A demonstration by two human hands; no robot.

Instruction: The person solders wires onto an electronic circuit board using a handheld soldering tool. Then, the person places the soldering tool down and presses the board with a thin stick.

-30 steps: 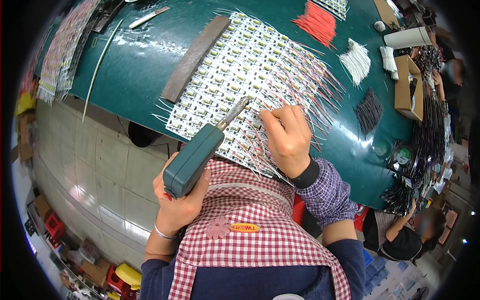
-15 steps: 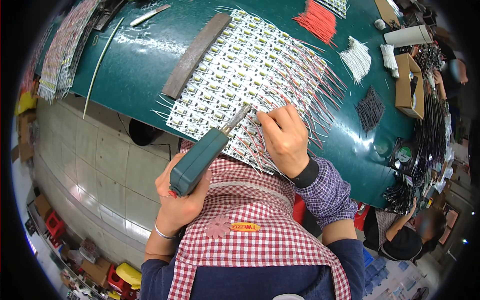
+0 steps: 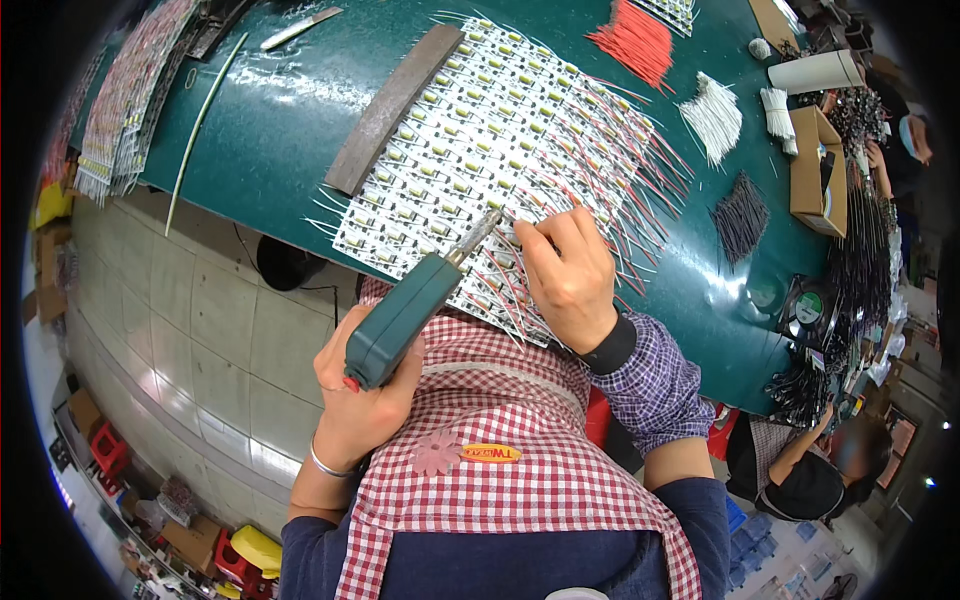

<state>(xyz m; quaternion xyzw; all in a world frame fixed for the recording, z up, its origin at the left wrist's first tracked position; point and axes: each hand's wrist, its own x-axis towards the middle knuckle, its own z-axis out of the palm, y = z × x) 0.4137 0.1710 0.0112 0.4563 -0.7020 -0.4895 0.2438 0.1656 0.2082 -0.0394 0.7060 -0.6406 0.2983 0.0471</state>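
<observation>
My left hand [image 3: 365,385] is wrapped around the handle of a dark green soldering gun [image 3: 405,320]. The gun's metal tip reaches up and right onto a white sheet of small circuit boards [image 3: 440,165], each carrying small yellowish-green and black parts. Close beside that tip, the thumb and forefinger of my right hand [image 3: 570,270] are pinched on a thin wire, mostly hidden by the fingers. Red and white wires [image 3: 640,185] stick out from the boards along the sheet's right side. A flat grey-brown bar [image 3: 395,110] lies along its left edge.
Piles of red wires [image 3: 632,45], white wires [image 3: 712,118] and black wires [image 3: 740,217] lie right on the green table [image 3: 270,130]. A cardboard box [image 3: 818,175] stands beyond them. Wired board sheets [image 3: 135,100] rest far left, near a knife [image 3: 300,28]. Co-workers sit at right.
My left hand and the soldering gun's handle have shifted slightly to the right, while its tip stays at nearly the same spot. My right hand has barely moved.
</observation>
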